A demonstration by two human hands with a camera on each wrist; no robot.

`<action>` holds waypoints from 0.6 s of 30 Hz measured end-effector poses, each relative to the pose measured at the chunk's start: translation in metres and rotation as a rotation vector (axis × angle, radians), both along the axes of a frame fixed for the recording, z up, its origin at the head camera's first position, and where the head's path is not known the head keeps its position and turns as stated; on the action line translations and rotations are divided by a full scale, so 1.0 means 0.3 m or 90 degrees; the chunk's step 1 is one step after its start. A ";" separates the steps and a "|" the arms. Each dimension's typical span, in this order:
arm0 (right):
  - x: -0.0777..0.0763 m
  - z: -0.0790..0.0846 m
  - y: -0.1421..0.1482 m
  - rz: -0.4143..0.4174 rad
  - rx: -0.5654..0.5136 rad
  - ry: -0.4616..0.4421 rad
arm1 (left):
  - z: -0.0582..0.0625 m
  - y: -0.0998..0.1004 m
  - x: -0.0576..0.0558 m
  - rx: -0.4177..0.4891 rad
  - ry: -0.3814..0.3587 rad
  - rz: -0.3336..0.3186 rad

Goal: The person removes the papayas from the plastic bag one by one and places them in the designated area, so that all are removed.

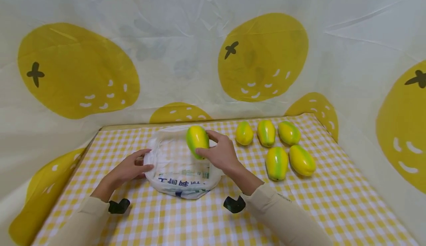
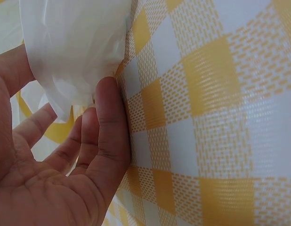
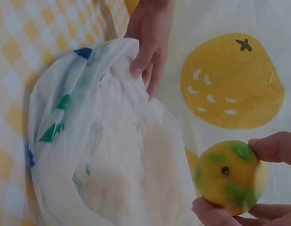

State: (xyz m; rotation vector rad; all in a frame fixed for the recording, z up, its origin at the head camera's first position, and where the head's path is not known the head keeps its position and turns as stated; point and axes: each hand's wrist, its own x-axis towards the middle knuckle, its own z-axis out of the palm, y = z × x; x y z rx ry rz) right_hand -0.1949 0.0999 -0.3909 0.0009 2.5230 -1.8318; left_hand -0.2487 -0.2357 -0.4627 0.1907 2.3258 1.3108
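Note:
A yellow papaya point(image 1: 198, 141) with green streaks is held up by my right hand point(image 1: 222, 153), pinched between thumb and fingers. It hangs over the open mouth of a white plastic bag point(image 1: 179, 192). The right wrist view shows the end of this papaya point(image 3: 225, 176) with a dark spot, beside the bag point(image 3: 56, 113). At the bag's left side my left hand point(image 1: 129, 167) grips the rim, thumb and fingers on either side of the film. Part of the left thumb is hidden behind the bag point(image 2: 77, 56) in the left wrist view.
Several more papayas point(image 1: 277, 163) lie to the right on a yellow-and-white checked tablecloth point(image 1: 199, 224). Behind the table hangs a pale curtain point(image 1: 179, 54) printed with large yellow fruit. The table's back edge point(image 1: 133, 126) runs close to it.

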 end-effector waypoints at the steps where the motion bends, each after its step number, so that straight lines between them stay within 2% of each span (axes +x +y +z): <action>1: 0.003 0.000 0.008 -0.004 0.001 0.001 | 0.001 0.001 0.001 -0.002 0.003 0.000; 7: 0.015 -0.007 0.045 -0.025 0.018 0.009 | -0.001 0.002 0.006 -0.016 0.020 0.002; 18: 0.033 -0.024 0.120 -0.064 0.044 -0.011 | 0.000 0.008 0.008 -0.030 0.031 0.004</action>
